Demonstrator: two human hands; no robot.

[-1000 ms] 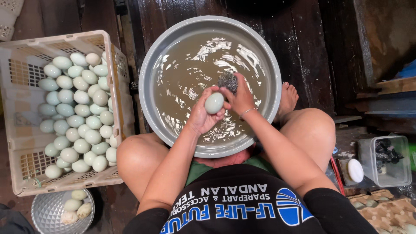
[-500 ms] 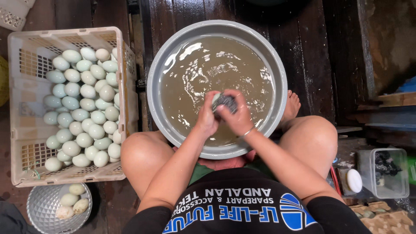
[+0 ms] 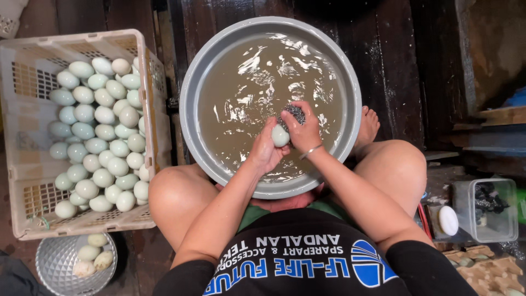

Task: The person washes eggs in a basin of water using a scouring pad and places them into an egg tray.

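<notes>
I see my left hand (image 3: 266,151) closed around a pale egg (image 3: 280,135), holding it just above the muddy water of the grey basin (image 3: 192,93). My right hand (image 3: 303,129) grips a dark scouring pad (image 3: 293,113) and presses it on the egg's top. A crate of eggs (image 3: 33,131) stands well left of my hands.

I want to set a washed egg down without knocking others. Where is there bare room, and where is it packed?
The plastic crate has bare floor along its left wall, beside the egg pile. The small metal bowl holds few eggs, mostly bare. The basin is crowded near both hands, the left hand and right hand.
</notes>
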